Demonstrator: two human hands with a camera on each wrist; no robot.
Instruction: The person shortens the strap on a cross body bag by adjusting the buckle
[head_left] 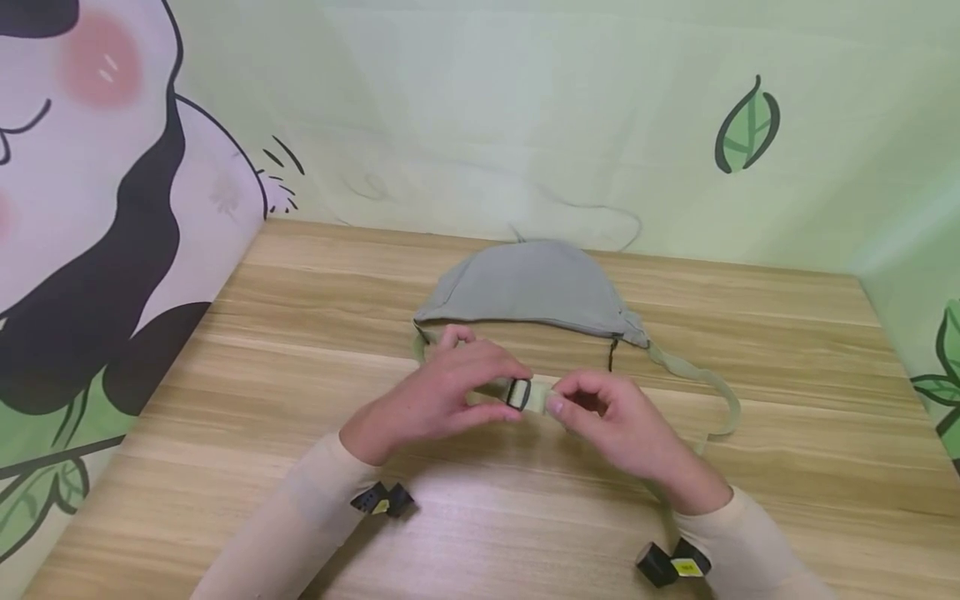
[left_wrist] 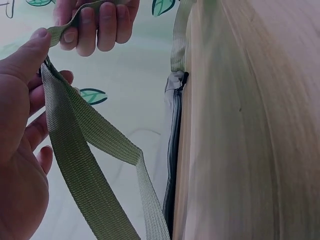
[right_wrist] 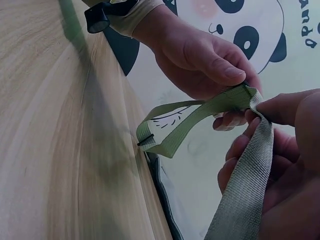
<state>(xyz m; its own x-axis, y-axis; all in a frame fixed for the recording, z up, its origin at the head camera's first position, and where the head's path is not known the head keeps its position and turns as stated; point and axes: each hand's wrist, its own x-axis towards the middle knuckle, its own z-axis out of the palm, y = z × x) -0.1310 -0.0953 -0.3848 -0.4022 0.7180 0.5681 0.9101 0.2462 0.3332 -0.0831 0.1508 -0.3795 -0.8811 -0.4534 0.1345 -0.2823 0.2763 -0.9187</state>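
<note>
Broadly, the wooden surface [head_left: 480,550] filled the lower frame. On it, a grey pouch [head_left: 525,287] lay around the centre, its green strap [left_wrist: 75,155] looping out at both ends. Just below centre, the right hand [head_left: 622,425] pinched the strap, while the left hand [head_left: 450,387] gripped the small dark buckle [head_left: 519,394] on it.

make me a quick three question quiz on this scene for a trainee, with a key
1. True or false: the gray bag rests on the table.
2. Fill in the blank: the right hand pinches a pale green ____.
3. Which is nearest the black buckle?
A) gray bag
B) left hand
C) right hand

Key:
1. True
2. Strap
3. B
</note>
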